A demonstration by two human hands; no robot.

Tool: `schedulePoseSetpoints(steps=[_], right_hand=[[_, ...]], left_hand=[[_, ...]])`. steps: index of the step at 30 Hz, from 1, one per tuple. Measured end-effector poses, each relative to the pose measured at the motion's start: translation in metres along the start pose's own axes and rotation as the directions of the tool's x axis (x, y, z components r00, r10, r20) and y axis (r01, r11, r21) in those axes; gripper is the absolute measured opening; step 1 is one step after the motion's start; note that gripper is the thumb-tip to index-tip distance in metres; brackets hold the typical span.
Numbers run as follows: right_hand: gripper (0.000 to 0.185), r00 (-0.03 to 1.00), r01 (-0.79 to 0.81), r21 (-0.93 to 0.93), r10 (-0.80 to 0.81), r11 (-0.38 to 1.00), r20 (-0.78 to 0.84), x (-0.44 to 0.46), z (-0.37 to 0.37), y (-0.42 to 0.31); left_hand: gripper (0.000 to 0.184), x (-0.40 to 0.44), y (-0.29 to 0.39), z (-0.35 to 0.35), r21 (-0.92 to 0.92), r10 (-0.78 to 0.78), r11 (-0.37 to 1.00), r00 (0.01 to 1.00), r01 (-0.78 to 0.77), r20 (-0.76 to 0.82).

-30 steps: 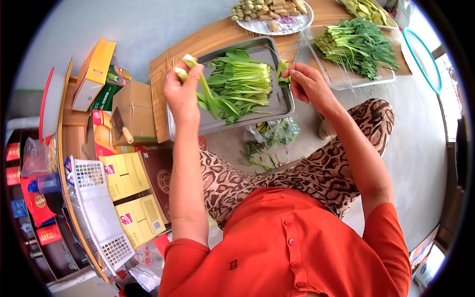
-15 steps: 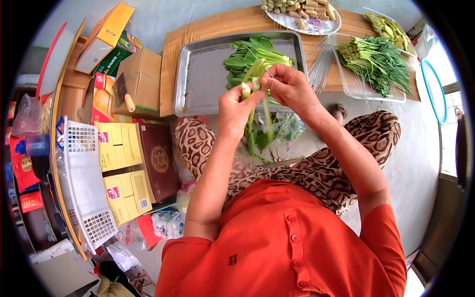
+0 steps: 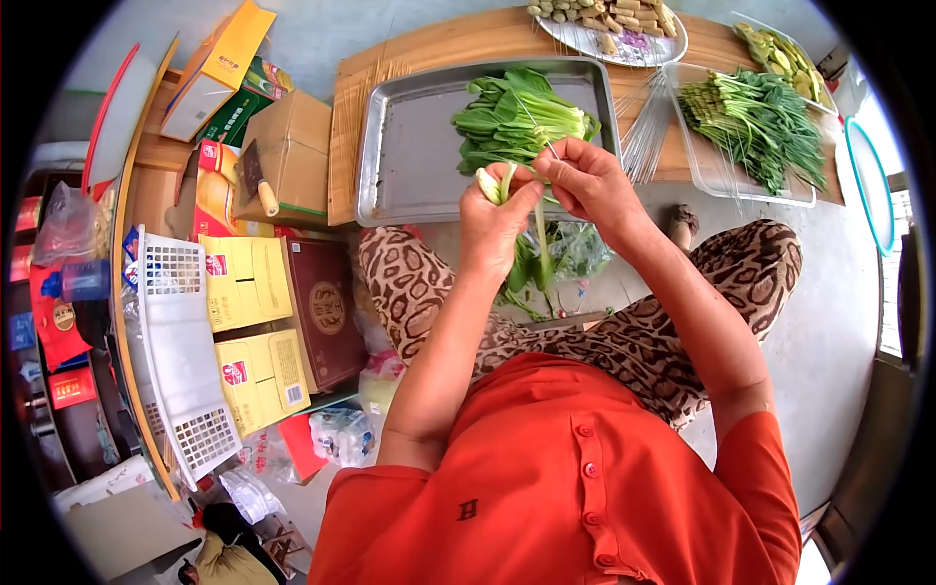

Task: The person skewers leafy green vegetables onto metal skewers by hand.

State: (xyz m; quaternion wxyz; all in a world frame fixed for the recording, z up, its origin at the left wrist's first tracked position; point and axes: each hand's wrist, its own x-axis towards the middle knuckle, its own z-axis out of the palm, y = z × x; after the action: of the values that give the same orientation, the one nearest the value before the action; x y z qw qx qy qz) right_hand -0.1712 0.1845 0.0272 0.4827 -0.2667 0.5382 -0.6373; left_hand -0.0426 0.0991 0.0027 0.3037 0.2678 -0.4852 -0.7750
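Observation:
My left hand point(image 3: 497, 226) is closed around a leafy green vegetable point(image 3: 485, 182), its pale stem ends pointing up. Long leaves hang below the hands. Against it, my right hand point(image 3: 592, 183) pinches a thin metal skewer point(image 3: 529, 114) that slants up and left over the tray. Both hands are close together, almost touching, above my lap at the near edge of a metal tray point(image 3: 409, 180). A pile of bok choy point(image 3: 507, 112) lies in the tray's right half, leaves to the left and pale stems to the right. The skewer's lower end is hidden by my fingers.
Thin metal skewers point(image 3: 639, 132) lie right of the tray on the wooden table point(image 3: 429, 49). A clear bin point(image 3: 707, 175) holds long greens; a plate point(image 3: 673, 49) holds skewered brown pieces. A plastic bag point(image 3: 580, 249) with greens lies below my hands. Boxes point(image 3: 258, 283) stand at left.
The whole view has shifted slightly, with the scene now a little farther right. The held stems are tilted differently, and my hands stay close together on the greens and skewer.

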Motion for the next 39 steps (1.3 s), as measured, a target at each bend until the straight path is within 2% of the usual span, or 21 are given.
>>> schedulePoseSetpoints(steps=[3,7,9,10,13,39], right_hand=[[0.014,1.000,-0.007,-0.040,0.007,0.999,0.007,-0.006,0.000,-0.006],[0.015,0.994,0.031,-0.152,-0.014,0.988,0.110,-0.012,0.000,-0.005],[0.016,0.993,0.063,-0.269,-0.033,0.961,0.113,-0.020,0.005,-0.007],[0.017,0.988,0.131,-0.326,-0.097,0.936,0.119,-0.022,0.006,-0.007],[0.017,0.992,0.065,-0.378,-0.018,0.924,0.126,-0.031,0.010,-0.017],[0.021,0.989,0.106,-0.417,-0.050,0.903,0.141,-0.032,0.001,-0.007]], left_hand=[[0.015,0.006,0.006,-0.005,0.005,0.085,0.996,0.988,-0.085,-0.126],[0.015,0.015,0.021,-0.019,0.036,0.152,0.988,0.973,-0.148,-0.172],[0.015,0.018,0.023,-0.020,0.042,0.187,0.982,0.955,-0.183,-0.232],[0.018,0.017,0.025,-0.019,0.056,0.186,0.983,0.953,-0.177,-0.240],[0.018,0.019,0.023,-0.021,0.057,0.220,0.975,0.946,-0.213,-0.239],[0.013,0.012,0.013,-0.009,0.201,0.249,0.956,0.950,-0.211,-0.187]])
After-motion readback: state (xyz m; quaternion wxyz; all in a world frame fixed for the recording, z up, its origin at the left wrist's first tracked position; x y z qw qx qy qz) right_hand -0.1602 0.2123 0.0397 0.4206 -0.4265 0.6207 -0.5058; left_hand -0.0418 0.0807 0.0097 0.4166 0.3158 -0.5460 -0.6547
